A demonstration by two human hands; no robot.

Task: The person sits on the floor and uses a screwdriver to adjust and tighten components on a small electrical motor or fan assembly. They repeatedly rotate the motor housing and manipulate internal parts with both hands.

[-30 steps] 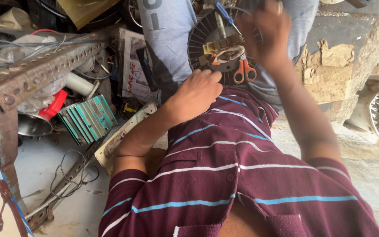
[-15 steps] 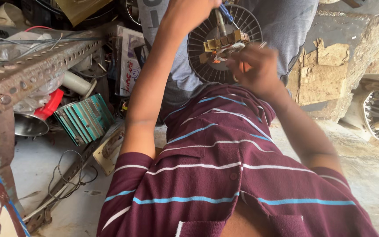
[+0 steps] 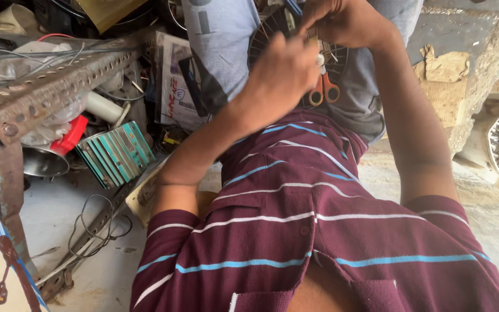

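At the top centre of the frame we have both hands up on a dark round fan motor with radial vanes, resting in our lap against the grey trousers. Our left hand is curled in front of the motor's face, fingers bent as if pinching something small at its middle, though we cannot tell what, since the knuckles hide it. Our right hand is closed over the motor's upper edge, gripping it from above. Orange-handled scissors hang just below the left hand, touching the motor's lower face; whether a finger holds them we cannot make out. To the upper left lie a rusty perforated angle bar, a teal finned block, a red-capped piece and loose wires on the floor. In our judgement the main risk is the scissors: they sit loosely and a shift of the left hand could drop them into the lap or nick a finger. The motor is steadied only by the right hand and the thigh, so a strong pull at its centre could tip it off toward the clutter.
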